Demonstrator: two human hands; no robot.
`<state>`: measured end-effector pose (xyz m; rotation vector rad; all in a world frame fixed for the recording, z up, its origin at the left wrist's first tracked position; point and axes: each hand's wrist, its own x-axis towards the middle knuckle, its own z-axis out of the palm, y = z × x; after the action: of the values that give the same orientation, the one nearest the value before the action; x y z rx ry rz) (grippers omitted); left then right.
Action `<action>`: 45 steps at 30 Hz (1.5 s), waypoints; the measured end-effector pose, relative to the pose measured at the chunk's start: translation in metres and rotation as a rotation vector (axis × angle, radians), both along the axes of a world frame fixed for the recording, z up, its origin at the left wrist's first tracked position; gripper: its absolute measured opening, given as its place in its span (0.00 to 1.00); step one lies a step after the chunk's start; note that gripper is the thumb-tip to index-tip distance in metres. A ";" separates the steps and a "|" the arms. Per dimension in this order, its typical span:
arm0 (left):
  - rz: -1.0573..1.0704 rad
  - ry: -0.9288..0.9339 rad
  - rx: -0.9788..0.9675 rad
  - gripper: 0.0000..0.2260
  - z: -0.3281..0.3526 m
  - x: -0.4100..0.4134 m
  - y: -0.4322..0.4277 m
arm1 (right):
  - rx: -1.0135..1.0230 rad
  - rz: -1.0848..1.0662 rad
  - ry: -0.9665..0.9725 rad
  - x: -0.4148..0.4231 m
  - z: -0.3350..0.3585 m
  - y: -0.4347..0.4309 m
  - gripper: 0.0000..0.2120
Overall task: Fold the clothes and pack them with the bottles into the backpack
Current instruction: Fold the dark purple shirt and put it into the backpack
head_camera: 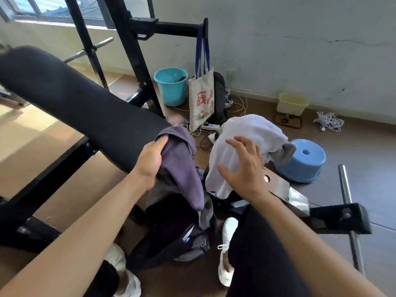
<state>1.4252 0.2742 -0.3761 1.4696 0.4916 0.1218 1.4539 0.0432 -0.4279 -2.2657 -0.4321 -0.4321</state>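
The only lettering stands on the cream tote bag point(201, 99), which hangs from the end of the black rack bar point(171, 28). Large red Chinese characters cross its middle: the first looks like 战, the rest are too blurred to read.

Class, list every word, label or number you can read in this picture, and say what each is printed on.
"战": probably the first big red character on the hanging tote bag.
Characters beside it and the small print below: too blurred to read.
No text visible on the purple garment, white garment or backpack.
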 end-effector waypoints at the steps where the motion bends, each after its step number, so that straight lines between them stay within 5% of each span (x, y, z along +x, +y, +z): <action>1: -0.066 -0.044 0.114 0.13 -0.004 -0.010 0.003 | 0.043 0.103 0.022 -0.013 0.001 0.010 0.31; 4: -0.375 -0.159 0.378 0.12 -0.012 -0.039 0.009 | 0.140 0.354 0.126 -0.044 0.006 0.035 0.32; 7: -0.596 -0.133 0.496 0.10 -0.023 -0.066 0.015 | 0.248 0.384 0.235 -0.063 -0.001 0.052 0.19; 15: -0.409 0.094 0.928 0.04 -0.102 -0.142 0.045 | 0.233 0.163 0.265 -0.098 -0.050 0.059 0.13; 22: -0.387 0.293 0.884 0.12 -0.165 -0.191 0.066 | 0.294 0.071 0.241 -0.109 -0.066 0.042 0.14; 25: -0.145 0.313 0.893 0.13 -0.170 -0.188 0.076 | 0.424 -0.063 0.249 -0.094 -0.063 0.031 0.16; 29: 0.171 0.229 0.871 0.02 -0.162 -0.187 0.073 | 0.506 -0.148 0.302 -0.087 -0.065 0.027 0.14; 33: 0.376 0.109 0.574 0.12 -0.150 -0.189 0.069 | 0.615 -0.248 0.372 -0.078 -0.066 0.025 0.15; 38: 0.144 -0.133 0.537 0.14 -0.141 -0.190 0.057 | 0.579 0.037 0.560 -0.091 -0.066 0.029 0.16; 45: -0.243 -0.163 0.546 0.09 -0.152 -0.187 0.018 | 0.237 0.600 0.788 -0.127 -0.076 0.060 0.22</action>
<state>1.2380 0.2921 -0.5282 2.0216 0.1434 0.1905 1.3267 0.1031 -0.5043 -1.7712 -0.5644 0.6611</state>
